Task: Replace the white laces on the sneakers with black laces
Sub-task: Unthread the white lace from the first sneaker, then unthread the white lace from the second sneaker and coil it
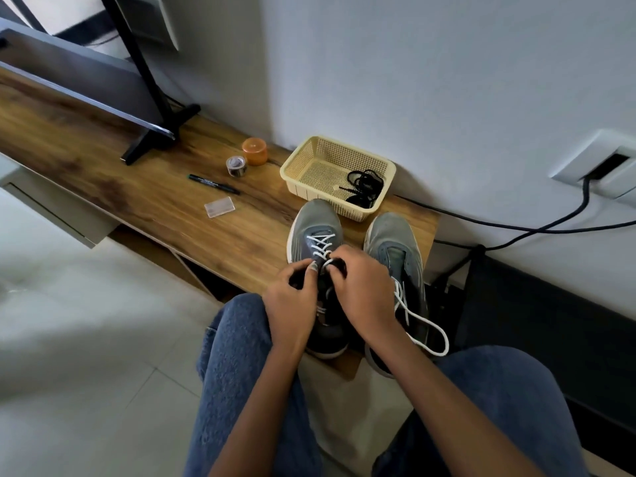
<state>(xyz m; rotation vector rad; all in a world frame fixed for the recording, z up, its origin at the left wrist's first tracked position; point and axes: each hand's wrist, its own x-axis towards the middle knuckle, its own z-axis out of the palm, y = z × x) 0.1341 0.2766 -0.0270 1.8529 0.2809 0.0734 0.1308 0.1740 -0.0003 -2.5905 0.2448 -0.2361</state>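
Two grey sneakers stand side by side on the wooden bench [144, 197], toes toward the wall. On the left sneaker [315, 223] a white lace [320, 244] crosses the upper eyelets. My left hand [292, 304] and my right hand [364, 294] meet over its tongue, each pinching the white lace near the middle eyelets. The right sneaker [395, 242] has its white lace loosened, and a loop [430, 335] of it hangs off the bench edge. Black laces [366, 185] lie bundled in the yellow basket [309, 149] behind the shoes.
On the bench to the left lie a black pen [213, 184], a clear plastic case [219, 207], a small tape roll [236, 166] and an orange cap [254, 151]. A screen stand [155, 132] sits farther left. Black cables [516, 232] run along the wall at right.
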